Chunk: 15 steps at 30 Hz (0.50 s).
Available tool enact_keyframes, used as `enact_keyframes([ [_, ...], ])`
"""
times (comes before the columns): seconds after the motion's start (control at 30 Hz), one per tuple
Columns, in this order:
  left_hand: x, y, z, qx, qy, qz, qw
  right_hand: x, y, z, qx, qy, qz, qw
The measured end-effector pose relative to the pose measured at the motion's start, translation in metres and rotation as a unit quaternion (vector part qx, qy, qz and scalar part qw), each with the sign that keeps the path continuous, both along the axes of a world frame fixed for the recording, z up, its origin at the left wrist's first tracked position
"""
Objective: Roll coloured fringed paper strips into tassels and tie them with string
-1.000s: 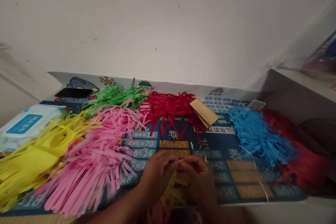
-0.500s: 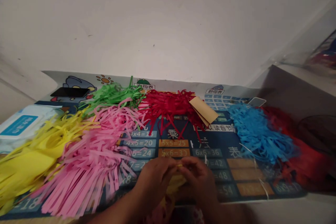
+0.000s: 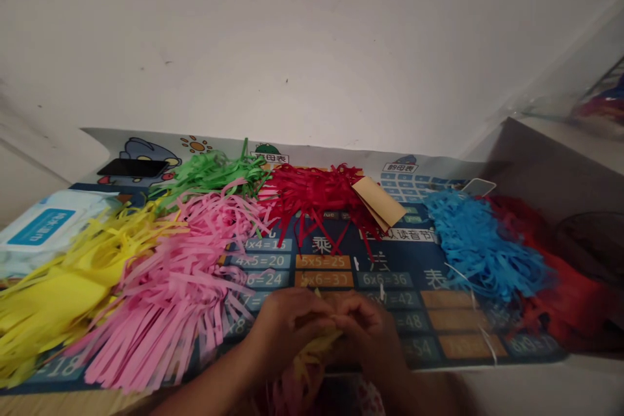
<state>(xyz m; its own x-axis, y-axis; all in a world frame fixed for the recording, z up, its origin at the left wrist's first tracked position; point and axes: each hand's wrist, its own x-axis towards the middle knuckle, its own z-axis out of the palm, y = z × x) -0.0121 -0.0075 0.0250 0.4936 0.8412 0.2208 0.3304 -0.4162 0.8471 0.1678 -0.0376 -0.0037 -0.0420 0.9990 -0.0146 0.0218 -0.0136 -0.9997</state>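
Observation:
Close together at the front edge of the mat, my left hand [image 3: 287,322] and my right hand [image 3: 368,325] are both closed, fingertips meeting. Between them they pinch a yellow paper tassel [image 3: 316,348], whose fringed strips hang down below the fingers. A small yellow end pokes up above my left hand. Beneath the tassel some pink strips [image 3: 291,385] dangle near my lap, and whether they join the yellow ones I cannot tell. To the left of my left hand lies a pile of pink paper fringe [image 3: 170,299].
Around the printed mat [image 3: 390,344] lie yellow fringe [image 3: 63,292], green fringe [image 3: 209,172], red fringe [image 3: 316,192], blue fringe [image 3: 482,247] and more red material [image 3: 560,299]. A folded tan card [image 3: 377,201], a wipes pack [image 3: 43,227] and a black phone [image 3: 131,169] sit farther back.
My fingers have shifted slightly around the yellow tassel, and more of its strips show below my left hand. The piles on the mat have stayed put.

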Motion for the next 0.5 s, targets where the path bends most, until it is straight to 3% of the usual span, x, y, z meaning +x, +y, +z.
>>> enact_keyframes([
  [0.17,-0.0035,0.0008,0.0042,-0.035,-0.001,0.012,0.999,0.0044,-0.0031,-0.0027,0.012,0.016,0.003,1.0],
  [0.5,-0.0009,-0.0082,-0.0039,0.178,-0.031,0.035,0.983,0.0037,-0.008,0.0055,0.157,-0.126,-0.019,0.979],
])
